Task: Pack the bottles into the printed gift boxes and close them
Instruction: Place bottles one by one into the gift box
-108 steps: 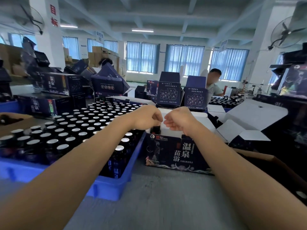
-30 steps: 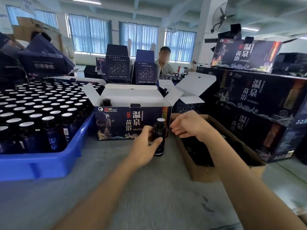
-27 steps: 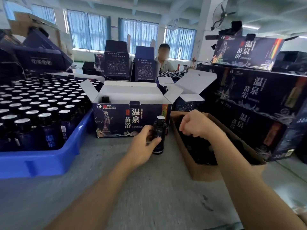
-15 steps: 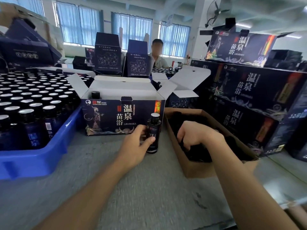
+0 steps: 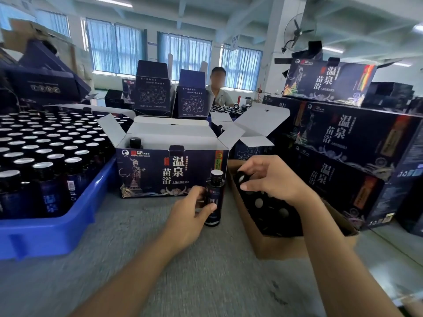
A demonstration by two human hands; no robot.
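The left hand [image 5: 190, 216] curls its fingers [image 5: 196, 192] round a dark bottle [image 5: 214, 197] standing on the tabletop [image 5: 206, 271] just in front of the open gift box [image 5: 171, 172], and the right hand [image 5: 274, 179] pinches a small black cap [image 5: 240, 178] above a brown box [image 5: 274, 245] of caps.

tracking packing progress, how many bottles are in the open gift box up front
1: a bottle at the left end of the open gift box, only its cap showing. Others may hide behind the front wall.

Blue-curtained windows [image 5: 183, 56] line the far wall [image 5: 107, 81]; fan [image 5: 298, 30] apparently pillar-mounted.
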